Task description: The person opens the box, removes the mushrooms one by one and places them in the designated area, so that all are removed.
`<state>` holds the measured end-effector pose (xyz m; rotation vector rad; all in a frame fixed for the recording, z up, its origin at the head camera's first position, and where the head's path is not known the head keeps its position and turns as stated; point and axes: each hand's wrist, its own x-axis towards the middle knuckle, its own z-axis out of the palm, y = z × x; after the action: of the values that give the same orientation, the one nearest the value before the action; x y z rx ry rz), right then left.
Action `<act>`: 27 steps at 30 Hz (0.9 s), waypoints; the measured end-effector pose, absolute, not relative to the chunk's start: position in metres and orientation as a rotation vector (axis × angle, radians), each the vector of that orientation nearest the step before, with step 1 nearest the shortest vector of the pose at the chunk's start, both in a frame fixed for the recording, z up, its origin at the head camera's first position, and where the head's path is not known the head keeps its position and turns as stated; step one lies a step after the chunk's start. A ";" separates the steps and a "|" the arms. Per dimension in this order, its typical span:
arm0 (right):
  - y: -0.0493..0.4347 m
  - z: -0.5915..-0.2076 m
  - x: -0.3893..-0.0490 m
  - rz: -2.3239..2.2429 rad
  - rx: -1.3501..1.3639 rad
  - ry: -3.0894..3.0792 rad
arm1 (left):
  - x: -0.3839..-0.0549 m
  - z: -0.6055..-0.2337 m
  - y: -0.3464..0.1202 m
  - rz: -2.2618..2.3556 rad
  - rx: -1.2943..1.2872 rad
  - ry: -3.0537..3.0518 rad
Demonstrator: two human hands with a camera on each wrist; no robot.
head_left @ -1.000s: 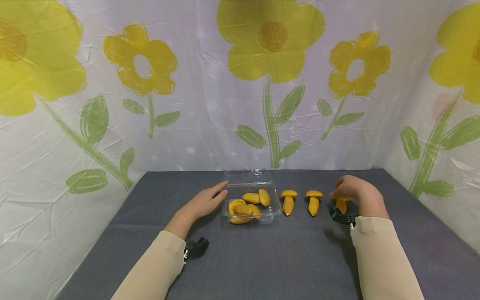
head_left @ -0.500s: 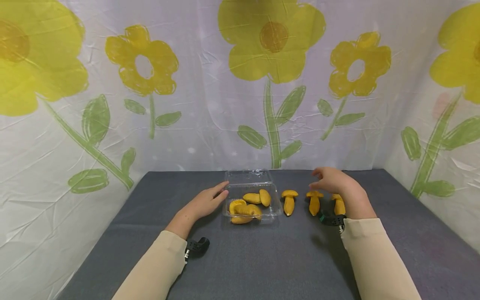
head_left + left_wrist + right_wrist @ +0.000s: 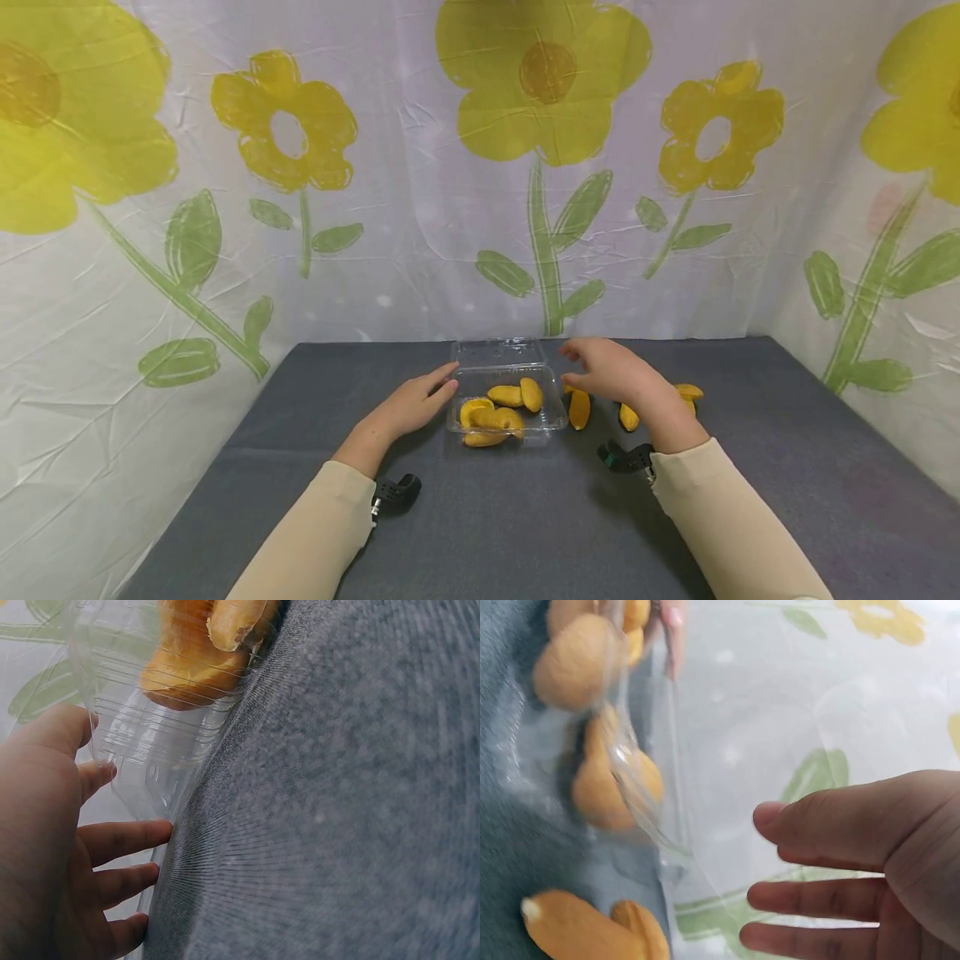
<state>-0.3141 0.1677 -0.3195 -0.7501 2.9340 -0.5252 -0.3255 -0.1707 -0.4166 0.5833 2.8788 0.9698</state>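
Observation:
A clear plastic clamshell box [image 3: 480, 379] stands with its lid raised at the back and several yellow mushrooms [image 3: 531, 395] inside. At its left side is my left hand [image 3: 401, 408], fingers extended; in the left wrist view the thumb [image 3: 71, 724] and index finger touch the clear wall. My right hand [image 3: 618, 375] hovers over the loose mushrooms, fingers loosely spread and nothing in them. Below it lies the nearest loose mushroom [image 3: 579, 410], its cap partly hidden. Two more, a middle mushroom [image 3: 628, 417] and a right mushroom [image 3: 687, 392], are partly covered by the hand and wrist.
A dark grey cloth [image 3: 510, 525] covers the table. Behind it hangs a white sheet [image 3: 405, 208] with yellow flowers. Each wrist wears a black camera mount, the right one [image 3: 626, 458] low over the cloth.
My right hand has moved left from the rightmost mushroom, past the middle one, to above the mushroom beside the box. The left hand has stayed at the box.

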 end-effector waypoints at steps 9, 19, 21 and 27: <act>0.141 -0.333 -0.311 -0.404 -0.894 2.993 | -0.328 -0.418 -0.171 0.972 0.583 2.883; 0.114 -0.364 -0.310 -0.143 -0.945 3.139 | -0.325 -0.416 -0.172 0.967 0.614 2.877; 0.110 -0.369 -0.310 -0.073 -0.939 3.193 | -0.325 -0.416 -0.172 0.956 0.622 2.884; 0.106 -0.376 -0.310 -0.067 -0.885 3.264 | -0.326 -0.415 -0.173 0.953 0.623 2.881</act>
<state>-0.3101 0.1055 -0.3761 -0.8847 3.2641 -0.0665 -0.3261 -0.1726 -0.4152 0.6228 2.8808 0.9532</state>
